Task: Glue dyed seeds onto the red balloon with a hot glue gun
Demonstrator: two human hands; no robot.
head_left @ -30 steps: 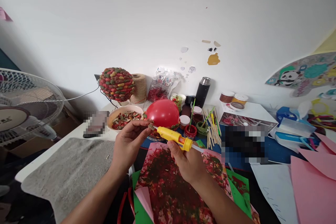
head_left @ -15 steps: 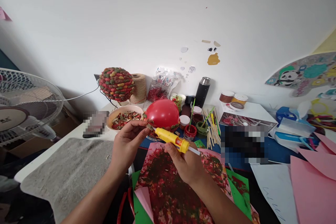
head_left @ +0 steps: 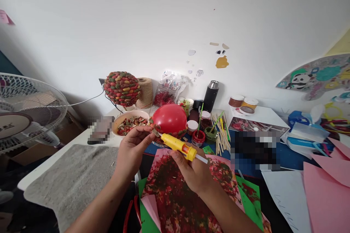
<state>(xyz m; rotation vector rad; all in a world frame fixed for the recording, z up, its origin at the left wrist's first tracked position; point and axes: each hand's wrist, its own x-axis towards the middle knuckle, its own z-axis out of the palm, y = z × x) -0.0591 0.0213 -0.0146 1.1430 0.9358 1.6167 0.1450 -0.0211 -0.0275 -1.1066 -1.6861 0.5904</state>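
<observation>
My right hand (head_left: pixel 195 173) is wrapped round a yellow glue gun (head_left: pixel 179 146), a white glue stick poking out of its back end. Its nozzle points up and left, at the small brownish painted shell (head_left: pixel 155 132) pinched between thumb and fingers of my left hand (head_left: pixel 133 149). Whether nozzle and shell touch, I cannot tell. Just behind them sits a red balloon (head_left: pixel 170 118), its lower part ringed with painted shells. To the left a pale bowl (head_left: pixel 115 126) holds many more such shells. What supports the balloon is mostly hidden by the glue gun.
A shell-covered ball (head_left: pixel 122 88) stands at the back left beside a twine spool (head_left: pixel 144 93). Paint jars (head_left: pixel 198 138) with brushes and wooden sticks (head_left: pixel 222 138) lie right of the balloon. Paint-smeared paper (head_left: pixel 175 193) lies under my hands; a fan (head_left: pixel 30 113) stands at the left.
Both hands keep nearly the same pose, with the glue gun nozzle still at the shell. The view has shifted slightly.
</observation>
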